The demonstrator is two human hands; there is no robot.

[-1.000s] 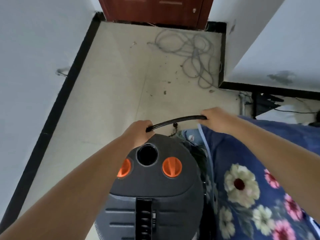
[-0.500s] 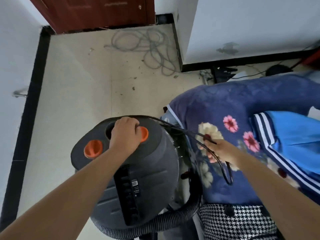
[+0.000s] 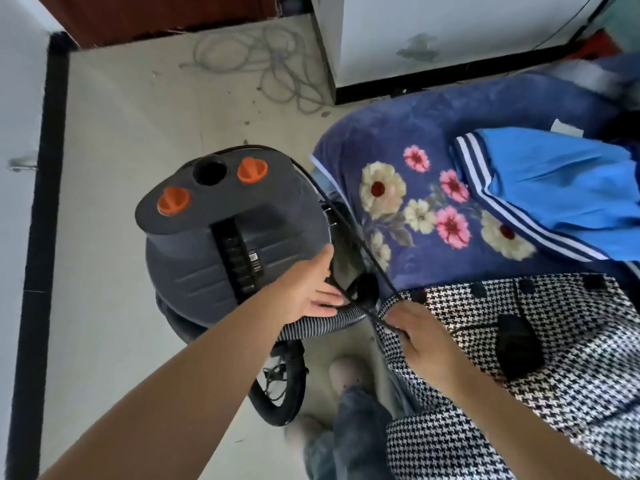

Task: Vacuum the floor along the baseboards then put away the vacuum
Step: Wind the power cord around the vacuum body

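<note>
The vacuum [image 3: 221, 237] stands on the floor [image 3: 114, 188] beside the bed's edge. The right hand [image 3: 419, 337] pinches the black cord [image 3: 349, 230]; the left hand [image 3: 308, 289] is spread against the drum. Better to wind the cord tight, without snagging the hose [image 3: 311, 327]. The label [image 3: 254, 259] is unreadable.
</note>
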